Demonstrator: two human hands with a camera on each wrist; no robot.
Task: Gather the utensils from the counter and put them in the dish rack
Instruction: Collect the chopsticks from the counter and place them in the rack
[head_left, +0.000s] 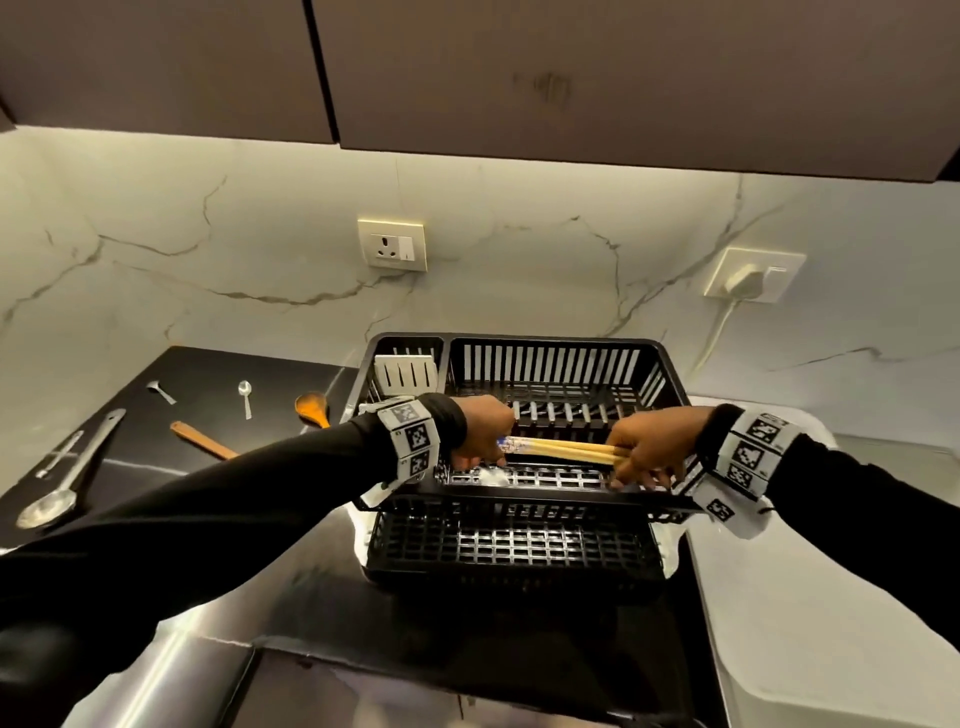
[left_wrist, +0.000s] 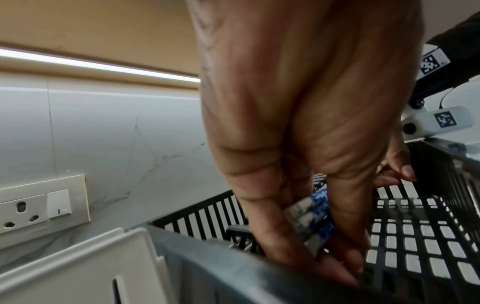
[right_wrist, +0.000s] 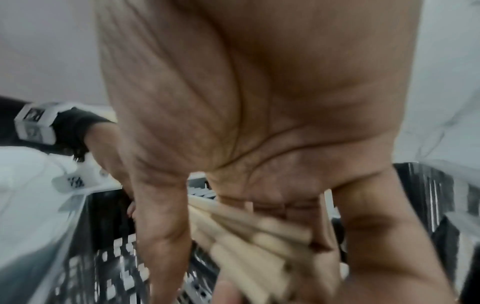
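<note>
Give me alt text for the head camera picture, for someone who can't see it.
Two hands hold a bundle of wooden chopsticks low over a black dish rack: the left hand grips the blue-patterned ends, the right hand the plain ends. On the dark counter to the left lie three metal spoons and two wooden utensils.

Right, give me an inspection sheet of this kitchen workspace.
Surface: black counter, glossy.
Job's things: chopsticks held level over the dish rack; large metal spoon, small spoon, wooden spoon and wooden spatula lie on the counter.
Clutter: white slotted insert in the rack's side compartment.
Grippers: left hand grips the patterned end, right hand the plain end.
Cables: white cable hangs from a plugged socket.
Surroundings: marble backsplash, dark cabinets.
</note>
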